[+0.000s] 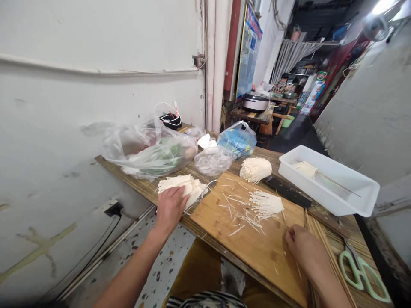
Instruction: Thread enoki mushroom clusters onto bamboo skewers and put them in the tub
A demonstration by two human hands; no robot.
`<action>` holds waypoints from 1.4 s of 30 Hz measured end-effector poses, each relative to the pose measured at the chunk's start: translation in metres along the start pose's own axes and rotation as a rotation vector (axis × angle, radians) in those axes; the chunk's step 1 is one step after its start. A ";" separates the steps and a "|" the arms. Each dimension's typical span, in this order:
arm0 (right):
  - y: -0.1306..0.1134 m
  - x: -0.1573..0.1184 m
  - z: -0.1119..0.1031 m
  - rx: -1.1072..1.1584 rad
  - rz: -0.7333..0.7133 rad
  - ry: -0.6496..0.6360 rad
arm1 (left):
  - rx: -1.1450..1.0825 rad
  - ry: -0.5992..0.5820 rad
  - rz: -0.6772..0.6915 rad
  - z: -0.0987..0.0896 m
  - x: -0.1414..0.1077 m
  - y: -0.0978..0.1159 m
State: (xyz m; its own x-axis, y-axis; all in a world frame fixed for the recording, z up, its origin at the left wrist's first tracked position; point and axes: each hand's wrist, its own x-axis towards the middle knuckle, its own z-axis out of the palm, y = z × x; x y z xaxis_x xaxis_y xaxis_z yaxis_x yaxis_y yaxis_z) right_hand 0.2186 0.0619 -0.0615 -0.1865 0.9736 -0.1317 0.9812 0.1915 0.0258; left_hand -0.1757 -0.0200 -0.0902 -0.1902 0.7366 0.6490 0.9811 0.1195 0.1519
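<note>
My left hand [170, 208] rests on a pile of sliced enoki mushrooms [180, 184] left of the wooden cutting board [221, 226], its fingers curled over them. At the board's right side, my right hand [297, 240] pinches a thin wooden skewer [284, 218]. The skewer's tip meets the cut base of a flat enoki bunch [266, 204] lying on the board. Loose enoki strands [237, 209] are scattered beside that bunch. A larger enoki bundle [255, 169] lies behind the board.
A white tray [334, 182] holds skewered enoki at right. A dark knife [289, 192], bamboo skewers [321, 239] and green-handled scissors [362, 269] lie nearby. Plastic bags [154, 149] line the back left. A person [281, 84] sits far behind.
</note>
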 end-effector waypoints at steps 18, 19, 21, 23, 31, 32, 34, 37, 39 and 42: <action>-0.034 -0.004 -0.026 0.087 -0.113 0.065 | -0.367 -0.643 -0.069 0.005 0.086 -0.068; -0.049 -0.005 -0.029 0.135 -0.201 0.079 | -0.393 -0.704 -0.050 0.008 0.091 -0.072; -0.085 -0.003 -0.037 0.210 -0.362 0.081 | -0.429 -0.789 -0.027 0.012 0.096 -0.077; -0.125 0.004 -0.045 0.285 -0.510 0.073 | -0.448 -0.833 -0.022 0.013 0.098 -0.080; -0.252 0.050 -0.044 0.469 -0.763 0.030 | -0.539 -0.930 0.015 0.013 0.107 -0.083; -0.260 0.053 -0.041 0.478 -0.758 0.026 | -0.558 -0.946 0.026 0.014 0.108 -0.084; -0.270 0.058 -0.035 0.490 -0.735 0.020 | -0.594 -0.969 0.043 0.016 0.111 -0.085; -0.276 0.062 -0.028 0.514 -0.700 0.020 | -0.632 -0.963 0.047 0.019 0.114 -0.087; -0.278 0.063 -0.026 0.544 -0.691 0.025 | -0.645 -0.935 0.041 0.020 0.115 -0.088; -0.279 0.064 -0.024 0.612 -0.677 0.032 | -0.648 -0.868 0.032 0.019 0.115 -0.087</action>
State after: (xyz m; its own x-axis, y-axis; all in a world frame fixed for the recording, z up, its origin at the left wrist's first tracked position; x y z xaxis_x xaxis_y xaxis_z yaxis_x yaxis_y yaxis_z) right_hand -0.0681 0.0742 -0.0539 -0.7241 0.6823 0.1007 0.5154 0.6324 -0.5783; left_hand -0.2825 0.0663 -0.0430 0.1742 0.9834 -0.0511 0.7324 -0.0947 0.6743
